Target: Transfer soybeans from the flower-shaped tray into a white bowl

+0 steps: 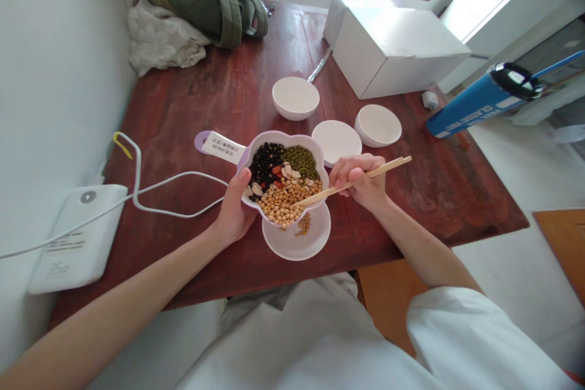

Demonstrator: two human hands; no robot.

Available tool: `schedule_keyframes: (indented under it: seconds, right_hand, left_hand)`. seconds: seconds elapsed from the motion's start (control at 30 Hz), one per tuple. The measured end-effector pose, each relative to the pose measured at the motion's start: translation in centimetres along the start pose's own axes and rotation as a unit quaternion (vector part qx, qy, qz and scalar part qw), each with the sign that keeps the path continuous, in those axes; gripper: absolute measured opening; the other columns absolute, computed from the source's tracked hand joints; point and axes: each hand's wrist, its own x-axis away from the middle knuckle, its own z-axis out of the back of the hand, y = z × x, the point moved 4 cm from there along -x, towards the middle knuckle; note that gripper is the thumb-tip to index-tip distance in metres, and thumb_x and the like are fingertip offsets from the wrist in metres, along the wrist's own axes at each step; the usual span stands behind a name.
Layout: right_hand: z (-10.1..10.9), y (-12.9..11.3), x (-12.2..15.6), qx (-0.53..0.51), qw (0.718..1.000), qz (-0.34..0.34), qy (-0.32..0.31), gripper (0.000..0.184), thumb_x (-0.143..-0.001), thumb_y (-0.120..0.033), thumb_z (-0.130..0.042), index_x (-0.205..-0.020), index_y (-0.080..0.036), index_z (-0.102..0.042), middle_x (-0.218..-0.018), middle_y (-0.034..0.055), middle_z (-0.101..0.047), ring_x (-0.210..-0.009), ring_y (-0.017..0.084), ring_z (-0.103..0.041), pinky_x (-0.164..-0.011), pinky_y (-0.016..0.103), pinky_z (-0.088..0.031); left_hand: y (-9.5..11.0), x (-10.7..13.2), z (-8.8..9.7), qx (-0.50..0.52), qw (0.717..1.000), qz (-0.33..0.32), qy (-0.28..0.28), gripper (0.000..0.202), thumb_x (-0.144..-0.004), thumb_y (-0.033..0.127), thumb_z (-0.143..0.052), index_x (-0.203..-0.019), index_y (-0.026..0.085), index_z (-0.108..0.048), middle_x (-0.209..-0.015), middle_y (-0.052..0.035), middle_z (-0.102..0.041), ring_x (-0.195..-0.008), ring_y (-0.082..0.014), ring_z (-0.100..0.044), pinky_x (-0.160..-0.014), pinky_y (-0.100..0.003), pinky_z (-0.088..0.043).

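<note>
Left hand (pixel 234 210) gripping side of scalloped white-and-lilac bowl (pixel 314 147) above shallow round white dish (pixel 297 250); right hand (pixel 364 181) closed around pale wooden chopsticks (pixel 325 192), tips among round yellow beans (pixel 281 201).

Left hand (pixel 235 212) grips a scalloped bowl (pixel 325 178) by its rim; right hand (pixel 359 181) holds wooden chopsticks (pixel 386 167), tips at the yellow beans (pixel 278 202); black beans (pixel 266 163) fill the far left of the bowl, green beans (pixel 300 161) the far right, peanuts (pixel 289 171) around the middle; scalloped bowl overlaps a white saucer (pixel 297 248) with some yellow beans on it; beyond: white disc (pixel 337 140), two small bowls (pixel 296 97); further back, white box (pixel 402 36); blue bottle (pixel 479 100) at right.
</note>
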Motion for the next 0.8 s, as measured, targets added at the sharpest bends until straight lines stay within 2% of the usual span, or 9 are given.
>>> schedule_keyframes:
  seconds: [0.17,0.33,0.8]
  right_hand:
    - [0.12,0.14,0.1,-0.014,1.0,-0.007,0.011,0.054,-0.095,-0.064,-0.081,-0.065,-0.019,-0.08,-0.062,0.0064,-0.073,-0.04,0.009,-0.053,-0.033,0.021,-0.036]
    - [0.08,0.3,0.06,-0.017,0.999,-0.022,0.016,0.057,-0.096,-0.065,-0.08,-0.064,-0.018,-0.078,-0.062,0.0052,-0.072,-0.038,0.008,-0.051,-0.031,0.021,-0.035]
    - [0.0,0.14,-0.19,-0.047,0.999,0.013,0.024,0.05,-0.103,-0.056,-0.075,-0.07,-0.019,-0.079,-0.064,0.0044,-0.071,-0.04,0.008,-0.052,-0.033,0.019,-0.032]
  left_hand:
    - [-0.07,-0.02,0.1,-0.001,1.0,0.008,-0.003,0.056,-0.09,0.064,-0.078,-0.126,0.022,-0.081,-0.135,-0.0117,-0.083,-0.154,-0.0442,-0.059,-0.128,-0.059,-0.051]
    - [0.12,-0.02,-0.1,-0.001,1.0,-0.002,0.011,0.052,-0.087,0.061,-0.082,-0.124,0.024,-0.083,-0.133,-0.0081,-0.084,-0.154,-0.0438,-0.059,-0.129,-0.06,-0.05]
    - [0.16,0.16,0.0,-0.007,1.0,0.001,0.003,0.05,-0.089,0.063,-0.081,-0.12,0.023,-0.082,-0.137,-0.0095,-0.083,-0.153,-0.0429,-0.061,-0.129,-0.059,-0.05]
